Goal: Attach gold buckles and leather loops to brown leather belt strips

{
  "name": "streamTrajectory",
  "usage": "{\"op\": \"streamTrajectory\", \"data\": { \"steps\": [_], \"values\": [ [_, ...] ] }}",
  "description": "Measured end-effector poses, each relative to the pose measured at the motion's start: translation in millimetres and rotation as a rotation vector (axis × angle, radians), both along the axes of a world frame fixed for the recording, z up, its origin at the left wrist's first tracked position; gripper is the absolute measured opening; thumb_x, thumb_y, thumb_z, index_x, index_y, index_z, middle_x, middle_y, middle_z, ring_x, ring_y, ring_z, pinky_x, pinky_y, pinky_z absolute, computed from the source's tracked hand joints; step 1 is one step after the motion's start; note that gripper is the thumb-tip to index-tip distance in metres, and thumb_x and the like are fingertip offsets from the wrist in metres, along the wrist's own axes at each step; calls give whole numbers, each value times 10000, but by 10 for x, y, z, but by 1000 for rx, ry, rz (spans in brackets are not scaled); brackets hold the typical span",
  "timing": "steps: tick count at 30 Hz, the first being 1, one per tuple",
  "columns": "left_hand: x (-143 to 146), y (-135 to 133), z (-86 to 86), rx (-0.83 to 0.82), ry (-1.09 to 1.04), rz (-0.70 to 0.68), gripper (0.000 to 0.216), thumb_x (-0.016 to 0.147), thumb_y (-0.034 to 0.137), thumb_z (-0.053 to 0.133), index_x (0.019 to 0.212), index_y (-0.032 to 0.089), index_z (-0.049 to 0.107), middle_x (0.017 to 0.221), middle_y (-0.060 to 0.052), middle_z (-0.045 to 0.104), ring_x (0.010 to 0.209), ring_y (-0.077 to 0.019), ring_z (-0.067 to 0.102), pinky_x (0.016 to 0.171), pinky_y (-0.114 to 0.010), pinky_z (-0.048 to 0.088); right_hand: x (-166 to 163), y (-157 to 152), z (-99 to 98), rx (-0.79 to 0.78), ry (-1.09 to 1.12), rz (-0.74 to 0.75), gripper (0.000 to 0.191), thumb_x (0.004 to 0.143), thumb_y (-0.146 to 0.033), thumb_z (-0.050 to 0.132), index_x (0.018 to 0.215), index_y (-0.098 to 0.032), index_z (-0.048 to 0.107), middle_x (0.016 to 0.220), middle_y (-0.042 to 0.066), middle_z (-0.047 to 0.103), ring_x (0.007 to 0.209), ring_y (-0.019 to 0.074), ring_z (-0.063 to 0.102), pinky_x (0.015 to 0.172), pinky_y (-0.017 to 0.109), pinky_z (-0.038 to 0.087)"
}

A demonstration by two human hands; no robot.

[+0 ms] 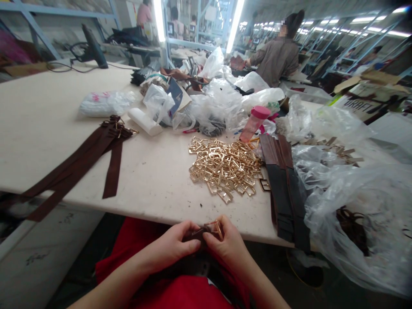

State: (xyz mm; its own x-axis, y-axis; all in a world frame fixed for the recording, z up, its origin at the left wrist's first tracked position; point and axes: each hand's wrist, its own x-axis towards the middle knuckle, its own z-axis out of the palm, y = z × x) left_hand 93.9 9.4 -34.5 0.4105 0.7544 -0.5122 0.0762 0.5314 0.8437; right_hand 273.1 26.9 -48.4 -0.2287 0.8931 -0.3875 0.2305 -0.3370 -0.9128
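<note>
Your left hand (175,246) and right hand (227,242) pinch dark brown leather strap (195,234) with square gold metal buckle (215,227), below worktop (154,171) edge; strap lies left-right, buckle rightward; wrists angled inward.

At six o'clock, just below the worktop (48,124) edge, the left hand (174,246) and right hand (227,244) pinch a brown strap (195,234) with a gold buckle (215,228). A buckle pile (223,167) lies at twelve o'clock from them, dark straps (283,184) at two, finished belts (86,161) at ten, plastic bags (354,201) at three.
</note>
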Motion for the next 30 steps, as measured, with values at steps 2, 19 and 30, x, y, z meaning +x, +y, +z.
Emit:
{"op": "streamTrajectory", "data": {
  "steps": [2,19,30],
  "values": [
    [19,16,-8,-31,-80,35,250,730,277,612,921,133,539,802,7,585,718,-127,511,640,-236,377,-21,-32,-23,-145,285,-36,292,639,-320,680,804,-194,475,669,-43,508,588,100,451,550,221,361],
    [133,41,60,-115,-213,181,305,650,329,709,829,147,542,733,9,620,688,-137,568,630,-238,400,-210,-217,-146,-126,615,-148,473,625,-357,738,1059,-258,575,990,24,632,888,203,586,786,315,452],
    [100,-16,-24,-259,-288,154,375,751,443,603,970,139,578,783,-46,674,654,-146,602,607,-240,432,-121,-123,-71,-140,466,-181,210,738,-373,629,857,-209,576,689,-21,571,593,113,524,544,223,436]
  ]
}}
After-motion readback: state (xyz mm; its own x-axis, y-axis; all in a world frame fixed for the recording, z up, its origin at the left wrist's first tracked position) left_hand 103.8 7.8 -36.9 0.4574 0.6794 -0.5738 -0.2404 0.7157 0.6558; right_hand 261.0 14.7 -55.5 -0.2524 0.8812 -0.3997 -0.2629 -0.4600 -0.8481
